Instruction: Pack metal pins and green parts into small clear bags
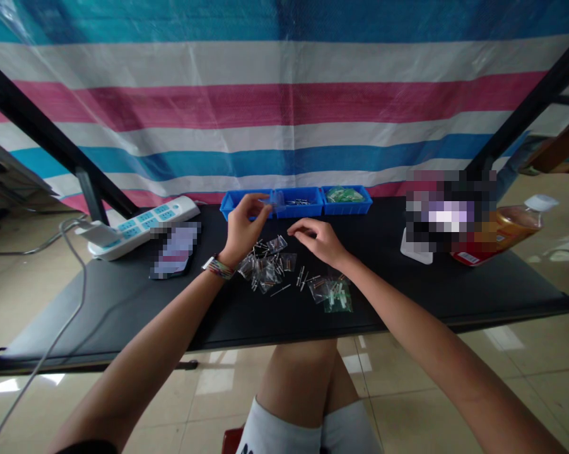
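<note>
the left hand (245, 227) is pinching a clear bag (277, 199); the right hand (323, 241) is curling loosely, any hold unclear; a bottle (518, 221) is showing a barcode (469, 258).

On the left wrist (228, 255) there is a colourful band (222, 268); the sleeve (88, 448) is black, the shorts (284, 430) whitish with dark marking (248, 449)

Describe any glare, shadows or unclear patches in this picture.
Head view: bright glare on the floor tiles; head view: shadow from the cord on the black table; head view: heavy pixelation over the phone at left; head view: fine detail in the clear packets is too small to make out.
</note>
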### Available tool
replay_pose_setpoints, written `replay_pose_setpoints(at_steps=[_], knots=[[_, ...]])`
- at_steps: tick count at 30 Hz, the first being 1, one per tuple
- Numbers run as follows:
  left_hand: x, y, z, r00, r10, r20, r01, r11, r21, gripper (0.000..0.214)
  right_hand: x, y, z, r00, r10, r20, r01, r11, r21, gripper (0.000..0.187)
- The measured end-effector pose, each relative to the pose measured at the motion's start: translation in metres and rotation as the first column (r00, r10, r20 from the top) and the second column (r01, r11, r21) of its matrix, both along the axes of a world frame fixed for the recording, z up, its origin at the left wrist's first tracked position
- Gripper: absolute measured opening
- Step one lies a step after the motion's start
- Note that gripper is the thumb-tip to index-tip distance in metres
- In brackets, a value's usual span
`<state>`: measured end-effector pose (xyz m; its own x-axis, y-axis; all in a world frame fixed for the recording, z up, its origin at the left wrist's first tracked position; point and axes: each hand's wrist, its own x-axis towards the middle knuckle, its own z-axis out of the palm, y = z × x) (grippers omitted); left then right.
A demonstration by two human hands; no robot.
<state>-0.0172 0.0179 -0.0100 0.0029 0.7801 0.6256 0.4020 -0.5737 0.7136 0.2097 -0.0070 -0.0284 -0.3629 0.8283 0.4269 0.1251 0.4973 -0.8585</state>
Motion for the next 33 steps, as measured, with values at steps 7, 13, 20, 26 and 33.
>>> replay_pose_setpoints(at_steps=[7,13,20,26,33], knots=[[-0.022,0.029,-0.011,0.931,0.168,0.325,-0.092,0.968,-0.234,0.027,-0.006,0.001,-0.014,0.897,-0.018,0.441,-0.172,0.906,0.386,0.041],[-0.026,0.036,-0.019,0.903,0.226,0.366,-0.117,0.947,-0.298,0.054,-0.005,0.0,-0.013,0.856,-0.072,0.511,-0.159,0.905,0.395,0.02],[-0.013,0.015,-0.007,0.989,-0.078,0.123,0.099,0.98,-0.17,0.017,-0.004,-0.006,-0.001,0.925,-0.211,0.317,0.1,0.938,0.333,0.017],[0.008,-0.011,0.01,0.908,-0.416,-0.052,0.404,0.901,-0.159,0.026,-0.004,0.008,-0.008,0.973,-0.198,-0.115,0.19,0.978,-0.082,0.031],[0.016,-0.022,0.009,0.891,-0.288,-0.351,0.34,0.936,0.095,0.019,-0.002,0.011,-0.005,0.927,-0.122,-0.354,0.001,0.946,-0.324,0.055]])
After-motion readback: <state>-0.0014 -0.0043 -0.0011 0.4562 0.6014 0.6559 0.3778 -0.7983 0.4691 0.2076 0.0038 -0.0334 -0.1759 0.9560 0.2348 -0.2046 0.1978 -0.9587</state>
